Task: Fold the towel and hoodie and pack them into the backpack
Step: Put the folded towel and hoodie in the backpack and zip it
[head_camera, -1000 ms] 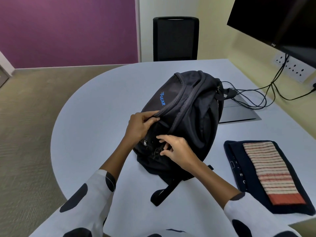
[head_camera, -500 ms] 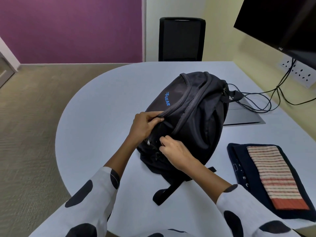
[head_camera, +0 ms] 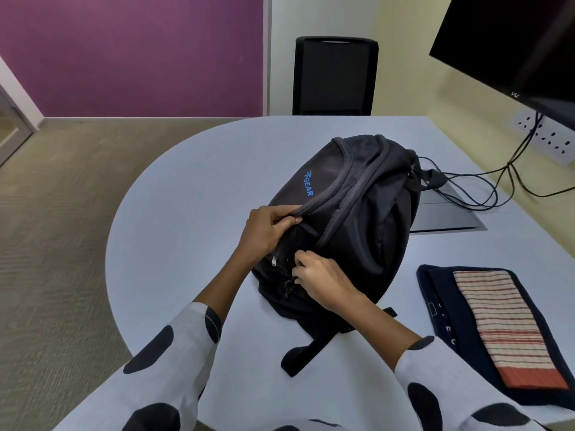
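I see the black fabric backpack (head_camera: 357,219) lying on its side in the middle of the pale rounded table (head_camera: 186,213). My left hand (head_camera: 267,231) sits on its near left flank, my right hand (head_camera: 323,283) just beside it, nearer to me, both touching the bag. To the right, apart from the bag, the folded dark navy hoodie (head_camera: 441,309) lies on the table with the folded striped cream-and-red towel (head_camera: 504,325) on top of it. Behind the bag to the right a flat grey panel (head_camera: 441,216) is set in the tabletop, with thin black cables (head_camera: 485,194) running over it. A black office chair (head_camera: 336,76) stands behind the table's far edge, and a black wall screen (head_camera: 513,42) hangs at upper right.
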Demonstrator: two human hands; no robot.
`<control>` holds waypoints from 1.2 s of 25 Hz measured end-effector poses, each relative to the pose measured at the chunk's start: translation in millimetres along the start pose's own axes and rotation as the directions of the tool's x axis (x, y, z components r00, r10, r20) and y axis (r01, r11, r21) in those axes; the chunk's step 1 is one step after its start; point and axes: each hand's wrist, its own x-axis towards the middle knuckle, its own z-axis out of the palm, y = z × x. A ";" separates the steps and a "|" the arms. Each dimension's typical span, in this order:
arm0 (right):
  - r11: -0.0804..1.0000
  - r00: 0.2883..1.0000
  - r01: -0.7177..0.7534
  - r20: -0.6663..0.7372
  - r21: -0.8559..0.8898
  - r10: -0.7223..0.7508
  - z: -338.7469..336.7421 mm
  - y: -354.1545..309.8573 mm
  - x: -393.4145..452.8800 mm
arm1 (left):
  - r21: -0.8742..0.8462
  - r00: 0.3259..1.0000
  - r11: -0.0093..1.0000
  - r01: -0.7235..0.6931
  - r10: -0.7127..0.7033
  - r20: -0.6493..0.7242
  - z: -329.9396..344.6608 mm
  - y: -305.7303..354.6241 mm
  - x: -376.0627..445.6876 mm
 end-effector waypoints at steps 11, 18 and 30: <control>0.617 0.865 -0.208 -0.151 0.758 0.478 -38.4 -10.9 -2.1 | 0.007 1.000 1.000 0.015 -0.015 -0.009 -2.1 -1.5 3.1; 0.650 0.827 -0.092 -0.306 0.755 0.472 -67.1 -3.3 -0.1 | -0.005 0.999 1.000 -0.001 0.001 -0.035 -2.9 -0.5 5.1; 0.528 0.702 -0.154 -0.283 0.835 0.653 -170.8 80.8 49.7 | 0.026 0.992 1.000 0.005 -0.001 -0.130 18.9 24.1 -15.0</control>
